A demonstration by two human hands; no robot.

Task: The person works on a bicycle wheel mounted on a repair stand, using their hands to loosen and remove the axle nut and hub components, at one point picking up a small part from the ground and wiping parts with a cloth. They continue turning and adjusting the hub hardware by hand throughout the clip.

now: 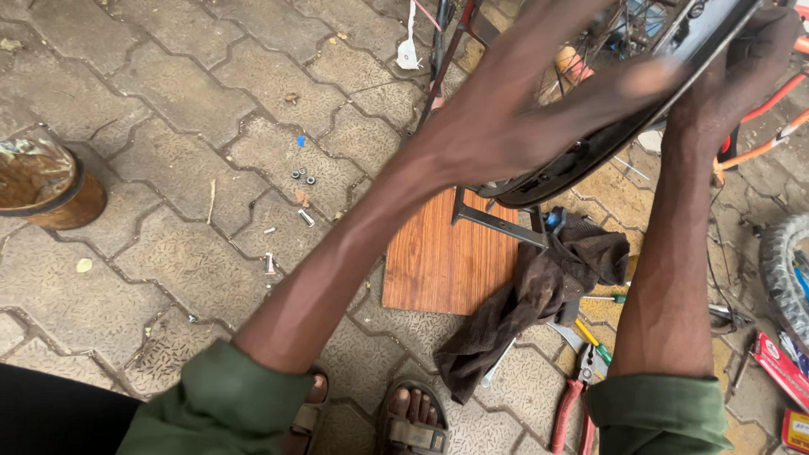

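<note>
Head view | near, 5 o'clock: red-handled pliers point(571, 404) beside dark rag point(527, 307) on paving | centre: wooden board point(438, 265) | far, 1 o'clock: bicycle wheel rim point(619, 126); left hand point(514, 109) fingers spread, blurred, against rim; right hand point(746, 63) curled gripping rim edge.

The blurred left hand point(539, 101) hides the wheel rim point(590, 152), itself cut off above.

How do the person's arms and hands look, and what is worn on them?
Both forearms are bare. Green sleeves are rolled up near the elbows. The left hand and right hand wear no gloves; no watch or ring is visible.
</note>
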